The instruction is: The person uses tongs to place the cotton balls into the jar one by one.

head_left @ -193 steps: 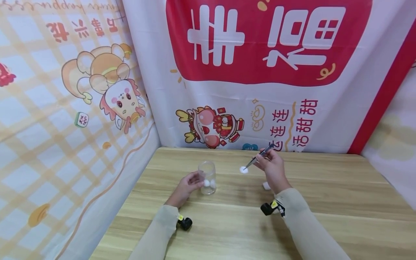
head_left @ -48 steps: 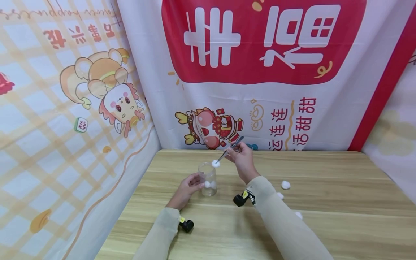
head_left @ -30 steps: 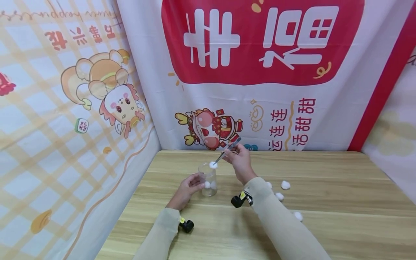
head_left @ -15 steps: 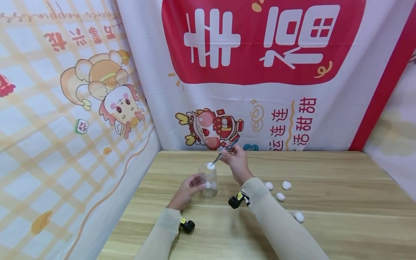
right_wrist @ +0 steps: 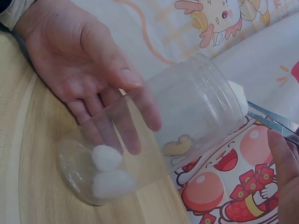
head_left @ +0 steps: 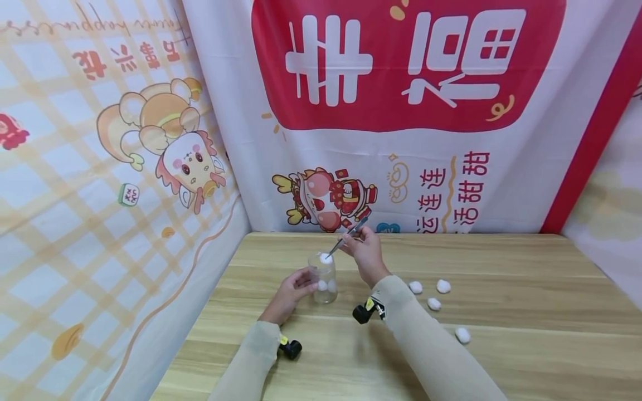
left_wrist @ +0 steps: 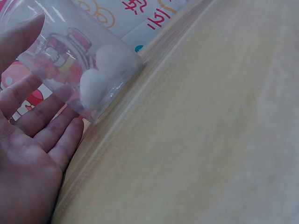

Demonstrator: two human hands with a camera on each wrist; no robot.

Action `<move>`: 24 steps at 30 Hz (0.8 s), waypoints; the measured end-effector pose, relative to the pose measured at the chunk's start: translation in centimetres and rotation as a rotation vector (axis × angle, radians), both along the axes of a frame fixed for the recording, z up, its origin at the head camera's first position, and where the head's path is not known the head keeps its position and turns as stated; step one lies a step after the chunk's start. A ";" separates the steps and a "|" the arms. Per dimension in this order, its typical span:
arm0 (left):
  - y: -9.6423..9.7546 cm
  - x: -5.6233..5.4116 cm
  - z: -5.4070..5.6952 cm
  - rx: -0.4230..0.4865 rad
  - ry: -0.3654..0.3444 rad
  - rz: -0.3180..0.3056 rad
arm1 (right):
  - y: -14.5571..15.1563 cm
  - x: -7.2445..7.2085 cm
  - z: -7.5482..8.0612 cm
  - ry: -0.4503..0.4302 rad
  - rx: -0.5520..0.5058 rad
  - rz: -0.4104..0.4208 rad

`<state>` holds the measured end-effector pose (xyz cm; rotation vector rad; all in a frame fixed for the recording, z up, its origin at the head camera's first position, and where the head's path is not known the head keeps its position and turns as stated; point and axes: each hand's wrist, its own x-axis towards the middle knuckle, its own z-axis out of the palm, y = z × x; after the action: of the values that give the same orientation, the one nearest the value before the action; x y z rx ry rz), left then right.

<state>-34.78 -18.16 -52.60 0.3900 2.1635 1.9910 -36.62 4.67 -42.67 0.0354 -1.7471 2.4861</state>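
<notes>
Left hand [head_left: 293, 288] is gripping the jar [head_left: 327, 274]; right hand [head_left: 369, 255], at its two o'clock, is pinching tweezers [head_left: 358, 224]. Centring the ball [head_left: 326, 258] is probably helping.

In the left wrist view, the picture's edge crops the upper end of the jar [left_wrist: 70, 56], and we see the table [left_wrist: 187, 130] blurred. In the right wrist view, the right edge cuts off the tweezers [right_wrist: 267, 122] and most of the right hand [right_wrist: 286, 163]. In the head view, we cannot resolve the tweezers' tips: too small.
</notes>
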 end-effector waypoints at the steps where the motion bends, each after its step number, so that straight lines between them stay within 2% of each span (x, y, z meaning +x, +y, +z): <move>1: 0.0 0.0 0.0 -0.005 -0.002 0.006 | 0.0 0.0 -0.1 -0.005 0.003 -0.002; 5: 0.0 0.2 0.0 -0.008 -0.014 0.006 | 0.1 0.1 -0.3 -0.014 0.014 -0.006; 6: 0.0 0.0 -0.4 -0.008 -0.007 0.012 | 0.1 0.1 -0.4 -0.012 0.017 -0.006; 14: 0.0 -0.1 -0.3 0.003 0.025 0.005 | 0.6 0.0 -0.4 -0.001 0.004 -0.011; 24: -0.1 -0.3 -0.6 0.003 0.017 -0.008 | 1.1 0.2 -0.2 0.008 0.006 -0.022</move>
<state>-35.04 -18.24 -53.20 0.4169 2.1660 1.9940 -36.42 5.81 -42.87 0.0270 -1.7422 2.4621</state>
